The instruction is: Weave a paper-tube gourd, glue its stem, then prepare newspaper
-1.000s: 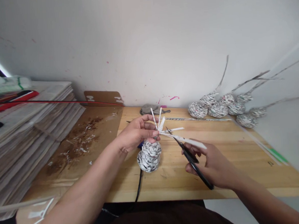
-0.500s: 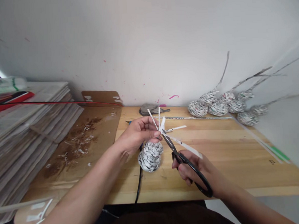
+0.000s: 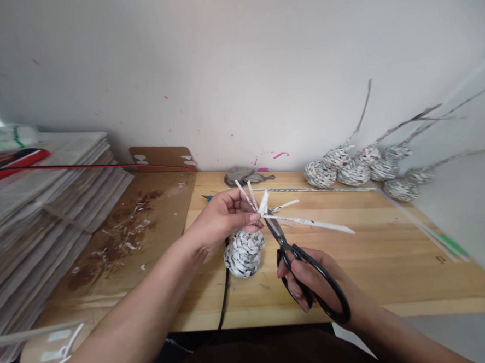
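Pinched in my left hand is the top of a gourd-shaped piece woven from rolled newspaper. Several thin paper strips fan out above my fingertips, and one long white strip sticks out to the right. My right hand has its fingers through the handles of black-handled scissors. The scissors' blades point up and left, with their tips among the strips just beside my left fingertips. Whether the blades touch a strip I cannot tell.
Finished woven pieces with long stems stand along the wall at the back right. A grey cloth and a long paper rod lie behind my hands. Stacked newspapers rise at the left beside stained cardboard. A black cable crosses the front edge.
The scissors' handles have spread wider apart. The long strip now reaches further right, above my right hand instead of lying across it. My left hand has hardly moved.
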